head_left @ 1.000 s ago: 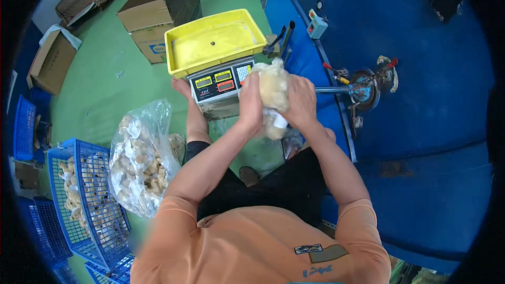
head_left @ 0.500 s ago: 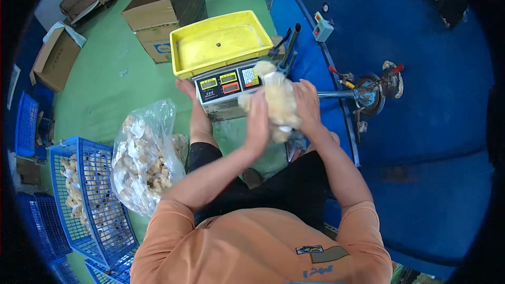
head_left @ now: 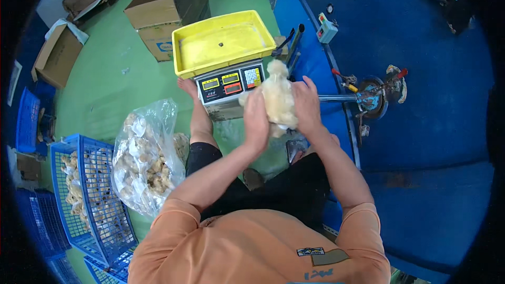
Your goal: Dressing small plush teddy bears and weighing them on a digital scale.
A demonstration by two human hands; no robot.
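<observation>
A cream, fluffy plush toy point(head_left: 278, 97) is between my two hands in front of my lap, its rounded top pointing away from me. My left hand point(head_left: 256, 118) presses on its left side, fingers together. On the opposite side, my right hand point(head_left: 306, 104) grips the plush. A small white patch shows at the toy's lower edge. Just right of my right hand, a metal tube point(head_left: 339, 98) sticks out from the blue machine panel point(head_left: 421, 105); whether it touches the hand or toy I cannot tell. Beyond the toy stands a counting scale point(head_left: 229, 85) carrying a yellow tray point(head_left: 223, 62).
Left of my legs are a clear plastic bag point(head_left: 144, 158) of plush pieces and a blue basket point(head_left: 102, 194) holding more. An open cardboard box point(head_left: 158, 13) stands beyond the scale, another box point(head_left: 58, 55) at far left. Red-handled valves point(head_left: 347, 81) sit near the tube.
The plush toy, blurred before, has turned more upright between my hands and is steadier now. My hands keep nearly the same place, gripping it from both sides.
</observation>
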